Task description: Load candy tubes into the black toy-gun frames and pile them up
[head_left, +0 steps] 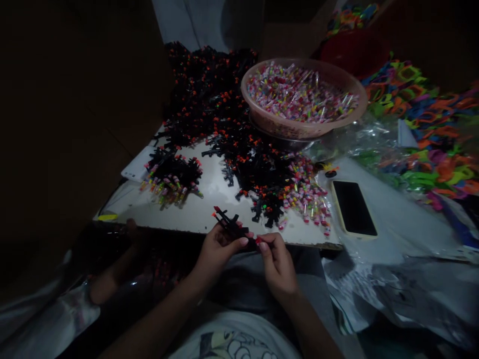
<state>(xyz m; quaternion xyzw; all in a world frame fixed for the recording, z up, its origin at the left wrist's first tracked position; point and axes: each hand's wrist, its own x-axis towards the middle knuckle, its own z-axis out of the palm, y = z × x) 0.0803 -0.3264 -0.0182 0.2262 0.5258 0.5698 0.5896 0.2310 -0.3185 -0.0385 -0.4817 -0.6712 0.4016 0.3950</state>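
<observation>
My left hand [219,248] is closed around a small black toy gun [229,223] with a red tip, held just off the near edge of the white board [209,207]. My right hand [275,259] pinches the other end of the same toy, fingertips pressed together near a small red piece. Behind them lies a big heap of black toy guns [220,104] with orange tips. A smaller bundle of them with candy tubes [172,178] sits at the left of the board. Loose candy tubes [309,194] lie to the right.
A pink basket [322,128] full of candy tubes stands at the back. A phone [354,208] lies face up on the right, beside clear plastic bags and piles of colourful plastic toys [434,124]. The left side is dark.
</observation>
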